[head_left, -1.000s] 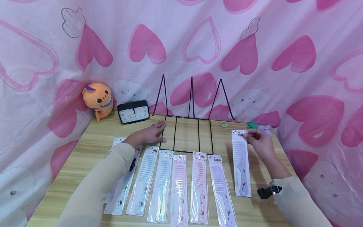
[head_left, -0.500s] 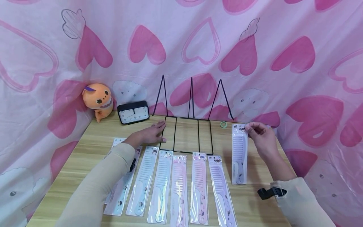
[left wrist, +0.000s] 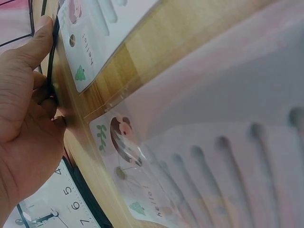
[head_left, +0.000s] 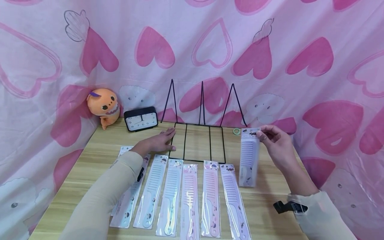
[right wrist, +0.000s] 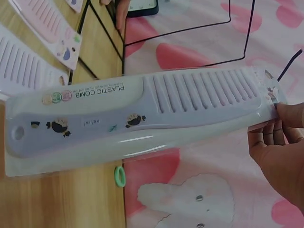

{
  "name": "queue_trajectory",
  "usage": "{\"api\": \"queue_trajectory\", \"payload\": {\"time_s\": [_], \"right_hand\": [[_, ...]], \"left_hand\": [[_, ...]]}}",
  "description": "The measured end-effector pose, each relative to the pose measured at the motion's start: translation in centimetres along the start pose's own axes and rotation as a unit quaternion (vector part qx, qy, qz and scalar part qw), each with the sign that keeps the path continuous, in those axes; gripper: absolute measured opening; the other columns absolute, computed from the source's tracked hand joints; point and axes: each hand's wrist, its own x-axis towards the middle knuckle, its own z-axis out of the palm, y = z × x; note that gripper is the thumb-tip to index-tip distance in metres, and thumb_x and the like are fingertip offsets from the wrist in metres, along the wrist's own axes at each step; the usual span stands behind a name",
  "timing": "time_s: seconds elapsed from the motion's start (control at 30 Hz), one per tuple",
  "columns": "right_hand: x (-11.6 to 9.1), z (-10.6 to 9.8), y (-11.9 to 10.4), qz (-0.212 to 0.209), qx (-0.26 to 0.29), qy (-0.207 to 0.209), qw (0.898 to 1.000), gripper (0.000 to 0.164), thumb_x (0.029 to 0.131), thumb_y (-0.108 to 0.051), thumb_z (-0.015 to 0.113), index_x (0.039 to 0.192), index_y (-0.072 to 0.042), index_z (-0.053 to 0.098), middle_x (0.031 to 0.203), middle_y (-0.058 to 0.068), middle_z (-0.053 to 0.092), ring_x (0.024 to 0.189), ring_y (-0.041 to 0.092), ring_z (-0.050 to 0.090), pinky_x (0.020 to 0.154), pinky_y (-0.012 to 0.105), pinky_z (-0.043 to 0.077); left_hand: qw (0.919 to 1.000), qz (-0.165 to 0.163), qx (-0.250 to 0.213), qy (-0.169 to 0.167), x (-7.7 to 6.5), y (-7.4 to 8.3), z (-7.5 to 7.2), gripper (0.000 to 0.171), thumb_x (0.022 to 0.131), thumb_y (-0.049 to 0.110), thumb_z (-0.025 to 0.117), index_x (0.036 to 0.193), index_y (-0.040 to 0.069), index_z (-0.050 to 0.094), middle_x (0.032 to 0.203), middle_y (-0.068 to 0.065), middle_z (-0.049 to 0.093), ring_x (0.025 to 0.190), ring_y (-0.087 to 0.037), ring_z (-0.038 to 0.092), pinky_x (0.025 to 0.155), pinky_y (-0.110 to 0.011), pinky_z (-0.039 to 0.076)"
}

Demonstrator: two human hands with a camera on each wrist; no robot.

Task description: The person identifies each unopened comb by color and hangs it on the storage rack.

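Right of the wire rack (head_left: 210, 143), the right hand (head_left: 277, 145) pinches a bagged lilac comb (head_left: 248, 155) labelled "PLASTIC COMB" and "hello!". At the rack's left edge, the left hand (head_left: 159, 141) rests with fingers extended. Before it lie packaged combs (head_left: 211, 200), some marked "hello!"; left of it, a numbered clock (head_left: 141, 120).

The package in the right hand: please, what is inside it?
Inside the clear package held by the right hand, a purple comb and pale printed backing are visible. What the comb covers cannot be seen.
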Motion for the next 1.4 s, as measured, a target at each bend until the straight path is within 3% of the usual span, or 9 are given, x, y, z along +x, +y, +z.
{"api": "queue_trajectory", "payload": {"time_s": [0.23, 0.6, 0.9, 1.2, 1.4], "right_hand": [[-1.0, 0.8, -1.6, -0.036, 0.033, -0.032, 0.998, 0.018, 0.104, -0.003, 0.076, 0.121, -0.001, 0.072, 0.111, -0.006, 0.073, 0.099, 0.005, 0.067, 0.087, 0.010, 0.060], [-1.6, 2.1, -2.8, -0.081, 0.091, -0.026, 0.992, 0.016, 0.102, 0.008, 0.072, 0.116, -0.001, 0.074, 0.106, -0.004, 0.076, 0.093, 0.005, 0.069, 0.086, 0.013, 0.062], [-1.4, 2.5, -2.8, -0.067, 0.103, -0.004, 0.992, 0.015, 0.102, 0.004, 0.074, 0.116, -0.002, 0.073, 0.107, -0.003, 0.076, 0.093, 0.007, 0.068, 0.087, 0.013, 0.063], [-1.0, 3.0, -2.7, -0.082, 0.144, 0.013, 0.986, 0.019, 0.101, 0.012, 0.071, 0.112, -0.002, 0.074, 0.105, -0.002, 0.077, 0.092, 0.006, 0.070, 0.085, 0.014, 0.063], [-0.7, 3.4, -2.8, -0.092, 0.123, 0.016, 0.988, 0.019, 0.100, 0.011, 0.073, 0.117, 0.003, 0.073, 0.104, -0.002, 0.076, 0.090, 0.007, 0.069, 0.085, 0.014, 0.063]], "left_hand": [[1.0000, -0.004, 0.001, 0.002, 0.0, -0.3, 0.1, 0.097, 0.110, 0.052, 0.065, 0.178, 0.012, 0.008, 0.188, -0.008, -0.007, 0.173, -0.045, -0.003, 0.142, -0.060, 0.007], [1.0000, 0.000, 0.002, 0.000, 0.1, -0.3, 0.2, 0.098, 0.110, 0.054, 0.063, 0.178, 0.012, 0.007, 0.188, -0.011, -0.006, 0.173, -0.045, -0.003, 0.142, -0.061, 0.007], [1.0000, 0.000, 0.003, -0.002, -0.1, 0.0, 0.2, 0.097, 0.110, 0.053, 0.064, 0.178, 0.012, 0.008, 0.188, -0.011, -0.005, 0.173, -0.042, -0.003, 0.142, -0.060, 0.008], [0.9999, -0.004, 0.012, -0.009, 0.1, 0.0, 0.1, 0.099, 0.110, 0.057, 0.063, 0.178, 0.014, 0.006, 0.188, -0.008, -0.007, 0.174, -0.041, -0.003, 0.142, -0.060, 0.008], [0.9999, -0.002, 0.013, -0.007, 0.0, 0.0, -0.1, 0.098, 0.110, 0.055, 0.063, 0.178, 0.013, 0.006, 0.188, -0.009, -0.007, 0.174, -0.041, -0.004, 0.142, -0.059, 0.008]]}}
